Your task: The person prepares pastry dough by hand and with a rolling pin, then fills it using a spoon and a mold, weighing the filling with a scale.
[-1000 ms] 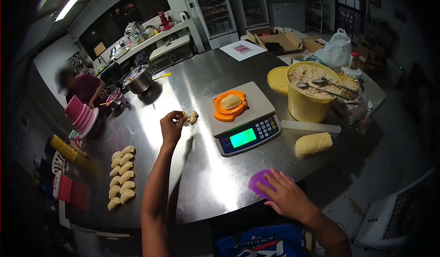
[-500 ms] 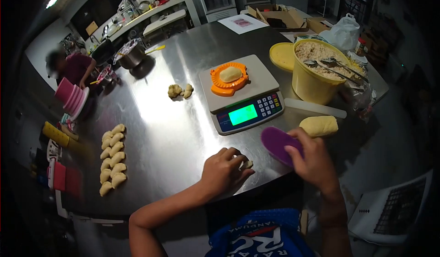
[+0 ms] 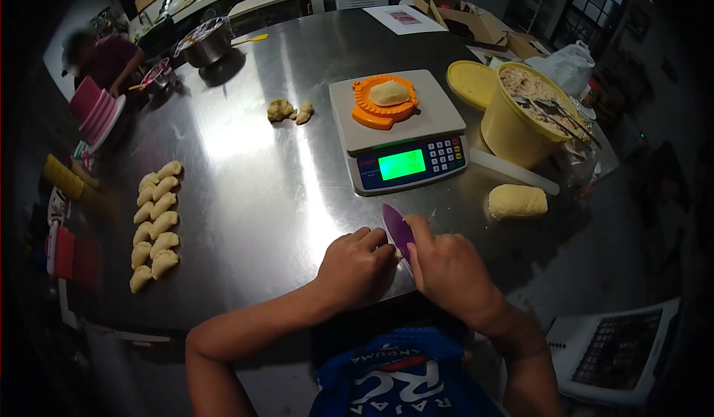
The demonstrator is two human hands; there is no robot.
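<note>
My right hand [image 3: 455, 276] grips a purple dough scraper [image 3: 399, 231], its blade tilted on edge beside the fingers of my left hand [image 3: 357, 267]. My left hand is closed near the table's front edge, its fingers curled over a small piece of dough [image 3: 399, 254] that is mostly hidden. Ahead stands a digital scale [image 3: 343, 116] with a lit green display. On its plate rests an orange dumpling mould [image 3: 374, 120] with a lump of dough [image 3: 389, 93] in it. To the right lies a thick log of dough [image 3: 518, 202].
Two rows of shaped dumplings [image 3: 164, 224] lie at left, with dough scraps [image 3: 282, 110] farther back. A yellow tub [image 3: 513, 123] of filling with tongs, a yellow lid [image 3: 472, 84] and a white rolling pin [image 3: 515, 172] stand right. Another person [image 3: 111, 60] works at far left.
My right hand has brought the scraper left and turned it on edge against my left hand. My left hand stays near the same spot over the dough. The view has shifted slightly.
</note>
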